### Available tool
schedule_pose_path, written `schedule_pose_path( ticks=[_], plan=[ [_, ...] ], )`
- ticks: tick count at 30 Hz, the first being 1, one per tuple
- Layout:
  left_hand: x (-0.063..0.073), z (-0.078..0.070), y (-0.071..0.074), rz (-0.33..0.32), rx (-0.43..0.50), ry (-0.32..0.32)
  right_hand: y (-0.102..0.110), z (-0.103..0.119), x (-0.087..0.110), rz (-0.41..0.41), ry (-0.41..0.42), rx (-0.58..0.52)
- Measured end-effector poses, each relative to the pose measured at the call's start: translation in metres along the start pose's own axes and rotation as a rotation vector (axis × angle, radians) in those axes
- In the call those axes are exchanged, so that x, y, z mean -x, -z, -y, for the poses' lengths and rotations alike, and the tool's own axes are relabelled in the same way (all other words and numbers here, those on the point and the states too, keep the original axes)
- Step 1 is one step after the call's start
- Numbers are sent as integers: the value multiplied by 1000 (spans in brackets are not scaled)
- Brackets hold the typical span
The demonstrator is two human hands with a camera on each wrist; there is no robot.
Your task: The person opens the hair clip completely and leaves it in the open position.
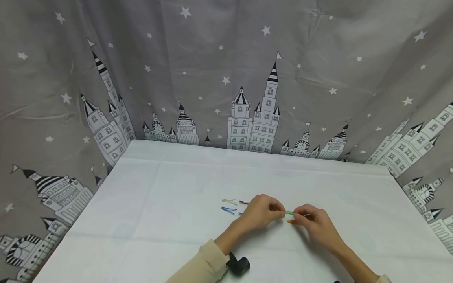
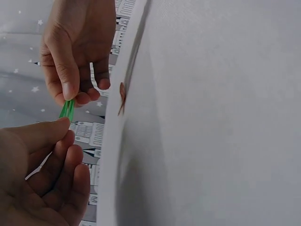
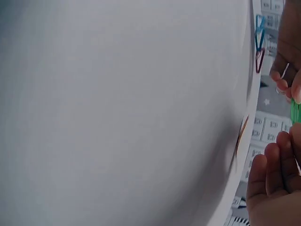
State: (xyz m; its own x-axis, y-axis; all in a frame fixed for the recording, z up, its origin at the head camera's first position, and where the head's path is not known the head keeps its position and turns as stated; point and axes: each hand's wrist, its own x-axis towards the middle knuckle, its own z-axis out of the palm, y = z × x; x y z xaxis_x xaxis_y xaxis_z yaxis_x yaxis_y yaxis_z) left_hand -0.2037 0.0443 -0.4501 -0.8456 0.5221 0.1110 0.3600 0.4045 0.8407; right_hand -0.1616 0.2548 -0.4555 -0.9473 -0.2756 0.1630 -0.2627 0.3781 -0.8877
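Observation:
A green hair clip (image 1: 289, 212) is pinched at both ends, between my left hand (image 1: 262, 212) and my right hand (image 1: 315, 225), above the white table. In the left wrist view the green clip (image 2: 67, 110) shows its narrow strips spread apart, with thumb and fingertips at either end. Just below the hands lies an orange hair clip (image 1: 291, 222), partly hidden by the right hand in the head view. Left of the left hand are a pale hair clip (image 1: 229, 201), a blue one (image 1: 228, 209) and a dark red one (image 1: 244, 202); another blue clip (image 1: 240, 214) is mostly covered.
A white cloth covers the table (image 1: 170, 220). Behind it hangs a grey curtain (image 1: 205, 59) printed with castles and stars. A black device (image 1: 238, 266) sits at the left wrist, by the beige sleeve (image 1: 201, 265).

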Motion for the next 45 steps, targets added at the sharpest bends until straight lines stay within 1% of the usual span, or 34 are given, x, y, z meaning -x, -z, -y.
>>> schedule_pose_path(
  ticks=[4, 7, 13, 16, 20, 23, 26, 31, 35, 39, 45],
  plan=[
    [12, -4, 10, 9, -13, 3, -7, 7, 3, -6, 58, 31],
    [22, -6, 18, 6, -27, -7, -13, 16, 6, -7, 89, 57],
    [42, -10, 32, -6, -34, -69, -23, 32, 11, 22, 81, 36],
    [51, -11, 37, -17, -32, -99, -28, 38, 14, 42, 109, 36],
    [62, -9, 40, -23, -12, -101, -35, 42, 18, 68, 182, 40],
    [69, -8, 42, -13, 13, -90, -40, 44, 20, 75, 245, 55],
    [74, -9, 45, 6, 30, -93, -43, 46, 23, 74, 287, 57],
    [79, -12, 47, 17, 44, -105, -45, 48, 26, 66, 302, 34],
    [81, -14, 48, 12, 63, -118, -46, 49, 27, 52, 314, 37],
    [82, -16, 49, 12, 86, -130, -48, 49, 28, 34, 346, 29],
    [85, -17, 51, 47, 104, -129, -53, 48, 28, 7, 405, 33]
  ],
)
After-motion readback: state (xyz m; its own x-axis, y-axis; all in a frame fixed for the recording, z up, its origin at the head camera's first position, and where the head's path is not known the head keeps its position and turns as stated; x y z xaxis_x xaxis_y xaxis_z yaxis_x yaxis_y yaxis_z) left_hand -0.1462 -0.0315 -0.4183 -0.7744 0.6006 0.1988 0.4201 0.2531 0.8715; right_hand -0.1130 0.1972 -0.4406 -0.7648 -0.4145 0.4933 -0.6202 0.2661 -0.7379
